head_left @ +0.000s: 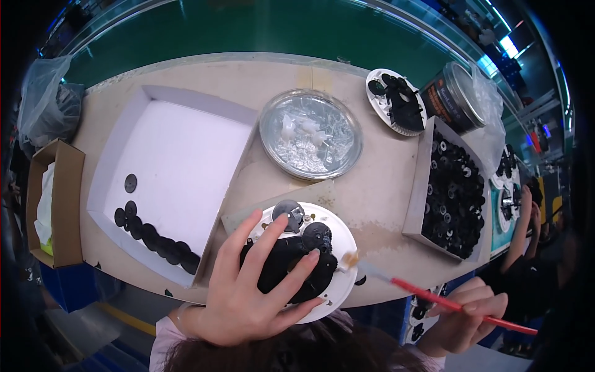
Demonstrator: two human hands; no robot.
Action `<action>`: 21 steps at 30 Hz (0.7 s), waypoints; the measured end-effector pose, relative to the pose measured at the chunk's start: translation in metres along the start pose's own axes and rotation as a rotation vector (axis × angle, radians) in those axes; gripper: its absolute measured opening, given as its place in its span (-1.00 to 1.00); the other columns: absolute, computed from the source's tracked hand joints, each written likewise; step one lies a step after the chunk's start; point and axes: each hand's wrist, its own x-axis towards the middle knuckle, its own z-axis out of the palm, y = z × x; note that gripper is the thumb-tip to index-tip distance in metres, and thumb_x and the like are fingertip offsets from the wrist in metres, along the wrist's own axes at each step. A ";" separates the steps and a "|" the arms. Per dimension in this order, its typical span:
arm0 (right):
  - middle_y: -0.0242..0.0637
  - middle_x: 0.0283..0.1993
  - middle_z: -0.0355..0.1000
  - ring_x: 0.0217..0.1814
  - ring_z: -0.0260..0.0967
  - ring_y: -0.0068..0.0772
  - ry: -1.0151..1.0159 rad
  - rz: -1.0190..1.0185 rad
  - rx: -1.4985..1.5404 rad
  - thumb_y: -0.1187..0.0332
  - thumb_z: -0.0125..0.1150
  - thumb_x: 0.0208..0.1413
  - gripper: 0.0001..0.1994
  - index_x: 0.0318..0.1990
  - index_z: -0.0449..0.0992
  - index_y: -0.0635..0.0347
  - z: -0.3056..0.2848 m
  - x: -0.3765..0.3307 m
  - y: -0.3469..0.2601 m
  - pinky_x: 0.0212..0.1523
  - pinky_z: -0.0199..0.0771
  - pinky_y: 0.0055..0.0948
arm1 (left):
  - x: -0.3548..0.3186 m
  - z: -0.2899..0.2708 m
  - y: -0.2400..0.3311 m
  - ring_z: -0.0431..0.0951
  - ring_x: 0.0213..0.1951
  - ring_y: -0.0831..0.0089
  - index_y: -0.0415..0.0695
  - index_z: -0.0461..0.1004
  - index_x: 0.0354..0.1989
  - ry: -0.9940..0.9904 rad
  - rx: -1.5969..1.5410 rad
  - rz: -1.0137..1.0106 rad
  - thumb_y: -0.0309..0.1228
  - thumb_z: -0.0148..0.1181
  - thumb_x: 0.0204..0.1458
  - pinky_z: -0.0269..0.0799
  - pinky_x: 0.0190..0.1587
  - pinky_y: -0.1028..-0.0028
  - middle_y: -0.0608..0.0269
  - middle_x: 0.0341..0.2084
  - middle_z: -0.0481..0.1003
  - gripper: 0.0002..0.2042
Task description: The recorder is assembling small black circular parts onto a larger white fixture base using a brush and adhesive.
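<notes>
My left hand (251, 294) lies spread over a round white gear assembly (344, 282) at the table's near edge, its fingers apart and touching the black parts. A black housing (266, 260) lies partly under these fingers. Several dark gears, among them a toothed gear (317, 236) and a larger grey disc gear (287, 214), sit on the white base. My right hand (466, 316) is closed around a red-handled brush (427, 296). The pale bristle tip is at the right rim of the assembly, beside a small white shaft; whether it touches cannot be made out.
A shallow white box (180, 149) holds a row of black gears. A round clear-lidded tin (311, 133) stands mid-table. To the right are a box of black gears (455, 192), another assembly (396, 102) and a dark can (452, 99). Another person's arm (519, 229) shows at far right.
</notes>
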 end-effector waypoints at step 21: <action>-0.28 -0.35 0.46 -0.36 0.40 -0.35 -0.357 -0.581 -0.464 0.50 0.25 -0.22 -0.70 -0.21 0.48 0.24 0.071 0.058 0.080 -0.38 0.44 -0.46 | 0.010 -0.044 -0.007 0.38 -0.11 0.11 -0.08 0.55 -0.25 0.359 -0.089 0.093 -0.37 0.40 -0.44 0.35 -0.07 0.31 0.07 -0.16 0.31 -0.58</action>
